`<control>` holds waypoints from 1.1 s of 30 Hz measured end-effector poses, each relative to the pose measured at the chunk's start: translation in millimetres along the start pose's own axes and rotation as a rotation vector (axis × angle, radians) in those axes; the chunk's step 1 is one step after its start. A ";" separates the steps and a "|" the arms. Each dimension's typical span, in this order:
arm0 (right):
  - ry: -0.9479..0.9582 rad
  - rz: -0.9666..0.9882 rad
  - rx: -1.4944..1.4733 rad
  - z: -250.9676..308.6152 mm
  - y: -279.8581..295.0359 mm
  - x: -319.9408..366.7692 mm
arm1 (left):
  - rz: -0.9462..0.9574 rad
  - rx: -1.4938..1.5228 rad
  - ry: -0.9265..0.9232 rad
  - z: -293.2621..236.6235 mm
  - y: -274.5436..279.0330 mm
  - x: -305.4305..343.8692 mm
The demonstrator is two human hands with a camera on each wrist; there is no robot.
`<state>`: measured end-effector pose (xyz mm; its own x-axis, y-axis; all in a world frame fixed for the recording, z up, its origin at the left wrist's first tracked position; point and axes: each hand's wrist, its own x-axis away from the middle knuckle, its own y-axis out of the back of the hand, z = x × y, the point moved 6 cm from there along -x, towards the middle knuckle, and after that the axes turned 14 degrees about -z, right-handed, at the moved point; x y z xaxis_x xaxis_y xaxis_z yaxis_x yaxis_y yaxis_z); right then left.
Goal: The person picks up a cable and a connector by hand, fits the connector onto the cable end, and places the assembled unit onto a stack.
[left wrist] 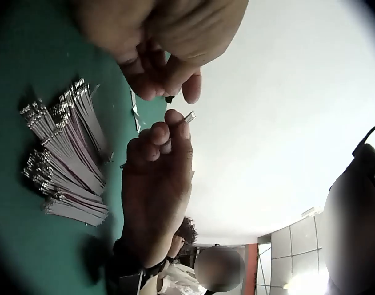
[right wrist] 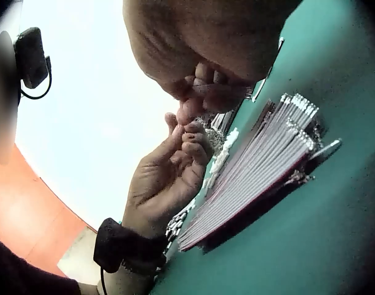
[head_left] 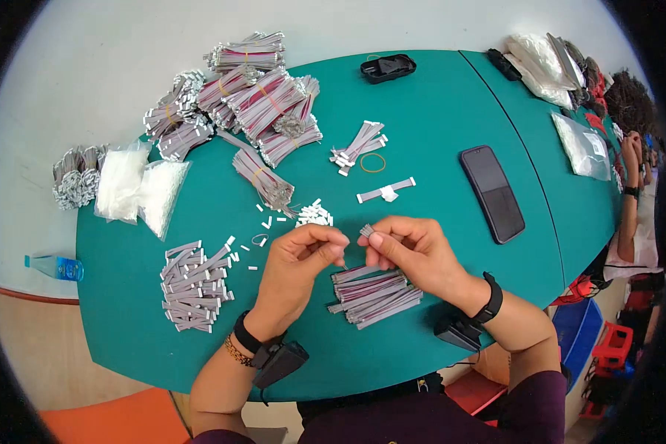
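Note:
My right hand [head_left: 418, 251] pinches a short grey ribbon cable [head_left: 366, 231] between thumb and forefinger. Its bare metal terminals stick out past the fingertips, as the left wrist view also shows. Close beside it, my left hand [head_left: 292, 263] has its fingers curled, thumb against forefinger. A small pale piece [head_left: 345, 266] shows at those fingertips, mostly hidden, so I cannot tell its kind. Under the hands lies a stack of grey and purple ribbon cables [head_left: 374, 297] with metal ends. Small white connector housings [head_left: 314, 214] are heaped just beyond the left hand.
Ribbon cables with white connectors [head_left: 196, 285] lie at left. Banded cable bundles [head_left: 266, 103] and bags of white parts [head_left: 122, 181] fill the back left. A cable with a white lump [head_left: 388, 192], a rubber band [head_left: 373, 163] and a phone [head_left: 492, 194] lie beyond the right hand.

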<state>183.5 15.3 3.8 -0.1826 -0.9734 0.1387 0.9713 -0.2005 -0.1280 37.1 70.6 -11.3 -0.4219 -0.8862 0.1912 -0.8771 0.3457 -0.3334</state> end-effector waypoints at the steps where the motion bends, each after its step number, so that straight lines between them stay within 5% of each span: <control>1: -0.010 0.010 0.001 -0.9 -1.3 0.9 | -0.027 -0.026 0.015 0.0 0.7 0.6; 12: -0.015 0.041 0.034 -6.8 -10.8 8.8 | 0.008 -0.121 -0.069 -6.6 -11.7 4.2; 24: 0.209 -0.030 0.188 1.6 -9.7 9.7 | 0.010 -0.139 -0.187 -9.4 -13.4 6.3; 33: 0.269 -0.051 0.212 5.7 -8.3 10.4 | -0.009 -0.127 -0.123 -6.7 -13.3 7.1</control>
<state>174.4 7.5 11.9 -0.2380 -0.9629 -0.1275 0.9648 -0.2495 0.0828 44.1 61.8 0.7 -0.3894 -0.9179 0.0769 -0.9061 0.3666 -0.2113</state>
